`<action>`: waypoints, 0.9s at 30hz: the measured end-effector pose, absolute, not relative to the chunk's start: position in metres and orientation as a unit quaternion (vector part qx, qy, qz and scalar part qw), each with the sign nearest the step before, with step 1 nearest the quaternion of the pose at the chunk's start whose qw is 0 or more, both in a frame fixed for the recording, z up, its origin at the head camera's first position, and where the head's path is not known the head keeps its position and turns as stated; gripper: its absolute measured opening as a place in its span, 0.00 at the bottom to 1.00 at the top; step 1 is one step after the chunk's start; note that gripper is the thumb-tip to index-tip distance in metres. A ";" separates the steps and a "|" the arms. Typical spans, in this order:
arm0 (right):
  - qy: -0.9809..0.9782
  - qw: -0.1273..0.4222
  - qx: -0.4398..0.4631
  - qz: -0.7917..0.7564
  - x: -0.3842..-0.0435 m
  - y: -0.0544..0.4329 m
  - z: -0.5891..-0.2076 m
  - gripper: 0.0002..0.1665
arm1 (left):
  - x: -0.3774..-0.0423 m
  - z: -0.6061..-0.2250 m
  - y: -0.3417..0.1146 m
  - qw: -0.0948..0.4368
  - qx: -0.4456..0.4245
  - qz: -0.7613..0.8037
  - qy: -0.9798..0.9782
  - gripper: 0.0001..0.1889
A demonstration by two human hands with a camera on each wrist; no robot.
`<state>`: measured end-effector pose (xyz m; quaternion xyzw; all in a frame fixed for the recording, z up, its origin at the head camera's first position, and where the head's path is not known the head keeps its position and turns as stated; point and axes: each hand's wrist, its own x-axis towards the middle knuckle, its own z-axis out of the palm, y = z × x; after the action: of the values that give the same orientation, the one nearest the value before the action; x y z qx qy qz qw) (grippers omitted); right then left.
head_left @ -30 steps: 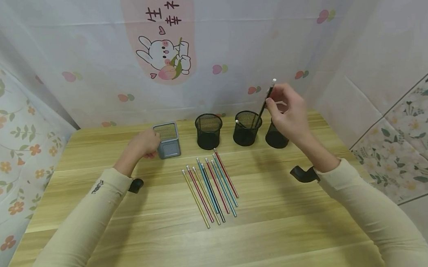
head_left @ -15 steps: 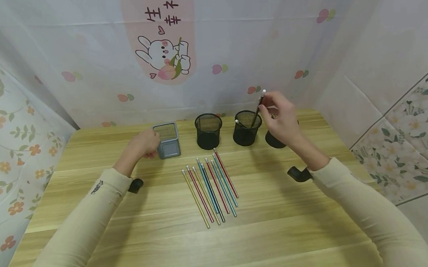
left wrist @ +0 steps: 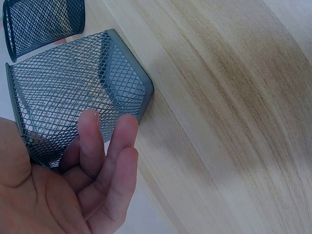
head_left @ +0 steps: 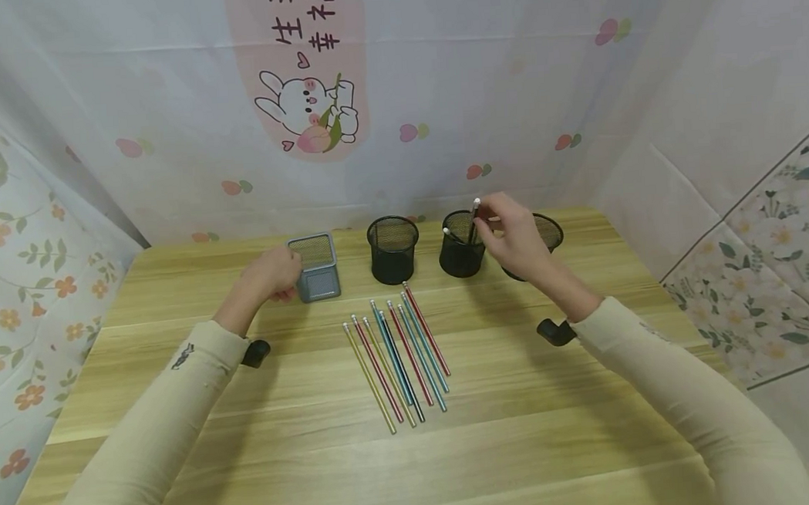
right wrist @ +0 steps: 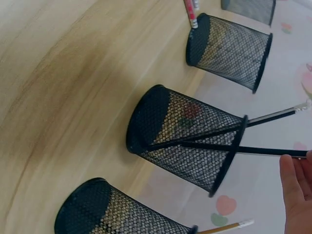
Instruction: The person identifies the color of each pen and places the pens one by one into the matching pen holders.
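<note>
My right hand (head_left: 515,234) pinches a black pencil (right wrist: 265,151) near its white eraser end. The pencil's lower part is inside a round black mesh pen cup (head_left: 462,260), seen through the mesh in the right wrist view. Another black pencil (right wrist: 270,118) leans in that same cup. On the other side, my left hand (head_left: 270,274) holds the near-left rim of a square grey mesh pen holder (left wrist: 63,92), its other fingers loosely bent beside the mesh. Several pencils (head_left: 397,361) in gold, red, blue and black lie on the table between my arms.
Another round black cup (head_left: 394,257) stands between the grey holder and the cup with black pencils. At the right, one more black cup (head_left: 549,232) is partly behind my right hand; a gold pencil (right wrist: 224,227) sticks out of it. A printed curtain (head_left: 505,84) hangs behind the wooden table (head_left: 500,447).
My right hand has moved left and down, lowering the black pencil deeper into the cup. The rightmost cup shows more now. My left hand and the pencils on the table stay put.
</note>
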<state>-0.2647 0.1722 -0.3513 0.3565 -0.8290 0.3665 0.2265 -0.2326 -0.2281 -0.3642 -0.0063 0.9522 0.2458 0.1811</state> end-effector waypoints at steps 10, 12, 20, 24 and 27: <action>-0.854 0.196 0.352 0.329 -0.270 0.171 -0.360 0.09 | -0.231 -0.363 -0.229 0.185 -0.010 0.250 0.950 0.27; -0.857 0.193 0.354 0.322 -0.271 0.171 -0.361 0.10 | -0.230 -0.362 -0.229 0.186 -0.012 0.251 0.950 0.27; -0.876 0.168 0.351 0.286 -0.274 0.170 -0.365 0.08 | -0.233 -0.366 -0.229 0.181 -0.011 0.245 0.953 0.27; -0.886 0.158 0.342 0.269 -0.275 0.170 -0.366 0.07 | -0.234 -0.367 -0.229 0.179 -0.010 0.253 0.951 0.28; -0.890 0.151 0.338 0.268 -0.274 0.169 -0.367 0.07 | -0.234 -0.367 -0.230 0.180 -0.008 0.260 0.949 0.28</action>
<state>-0.2745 0.1691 -0.3668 0.3377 -0.8896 0.2678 0.1511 -0.2343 -0.2297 -0.3667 -0.0079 0.9486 0.2604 0.1798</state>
